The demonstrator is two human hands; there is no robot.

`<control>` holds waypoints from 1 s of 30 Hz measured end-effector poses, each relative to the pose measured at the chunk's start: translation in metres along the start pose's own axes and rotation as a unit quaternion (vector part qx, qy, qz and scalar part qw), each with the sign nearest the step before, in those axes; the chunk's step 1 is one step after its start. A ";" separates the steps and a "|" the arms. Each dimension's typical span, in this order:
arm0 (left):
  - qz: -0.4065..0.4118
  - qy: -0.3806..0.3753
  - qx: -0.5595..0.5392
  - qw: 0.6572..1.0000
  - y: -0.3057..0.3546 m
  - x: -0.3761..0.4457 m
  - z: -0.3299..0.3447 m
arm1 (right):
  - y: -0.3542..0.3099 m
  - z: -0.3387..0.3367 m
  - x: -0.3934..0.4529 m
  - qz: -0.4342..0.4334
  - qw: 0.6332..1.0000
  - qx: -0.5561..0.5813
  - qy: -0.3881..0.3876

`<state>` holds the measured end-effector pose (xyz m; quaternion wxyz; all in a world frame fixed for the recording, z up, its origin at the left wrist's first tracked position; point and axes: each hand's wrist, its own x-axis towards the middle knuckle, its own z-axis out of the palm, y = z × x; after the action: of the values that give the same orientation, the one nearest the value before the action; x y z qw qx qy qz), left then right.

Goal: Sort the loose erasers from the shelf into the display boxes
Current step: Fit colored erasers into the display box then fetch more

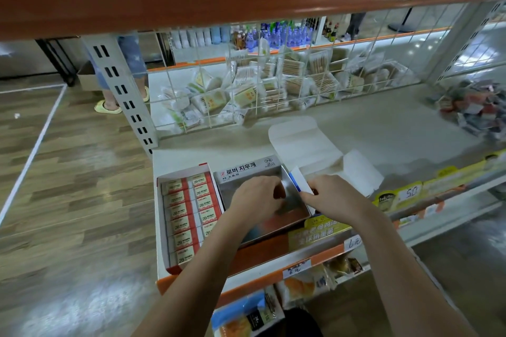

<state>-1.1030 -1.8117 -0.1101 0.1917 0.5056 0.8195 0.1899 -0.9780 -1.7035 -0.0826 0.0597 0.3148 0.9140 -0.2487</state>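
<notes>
A red-and-white display box (164,216) at the shelf's left end holds two rows of 2B erasers (189,208). Beside it stands a grey display box (246,169) with Korean lettering, its inside mostly bare. My left hand (257,200) reaches into the grey box with curled fingers; what it holds is hidden. My right hand (331,194) grips a white eraser with a blue stripe (299,180) at the grey box's right wall. The box's white lid flap (304,139) lies open behind.
A wire grid (273,85) backs the shelf, with packets of cotton swabs behind it. A pile of small packets (473,107) lies at the far right. Price tags (410,191) line the shelf's front edge. A person's feet in yellow slippers (108,108) stand beyond the left upright.
</notes>
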 end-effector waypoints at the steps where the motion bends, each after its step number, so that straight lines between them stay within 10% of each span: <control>1: -0.002 -0.001 0.001 1.000 0.001 0.000 0.001 | 0.001 0.000 0.000 -0.001 1.000 -0.001 -0.002; 9: -0.024 -0.005 0.036 0.999 0.007 0.000 -0.001 | 0.005 -0.004 -0.002 -0.005 0.999 0.038 -0.017; 16: 0.013 0.177 0.054 0.983 0.065 0.005 -0.019 | 0.040 -0.047 -0.006 -0.076 0.990 -0.021 0.115; 30: 0.154 0.177 0.135 0.963 0.311 0.124 0.108 | 0.301 -0.135 -0.073 0.000 0.962 -0.104 0.254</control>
<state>-0.8644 -1.5574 -0.0608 -0.0578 0.6051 0.7706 0.1915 -0.7319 -1.4727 -0.0713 -0.1416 0.3597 0.9201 -0.0639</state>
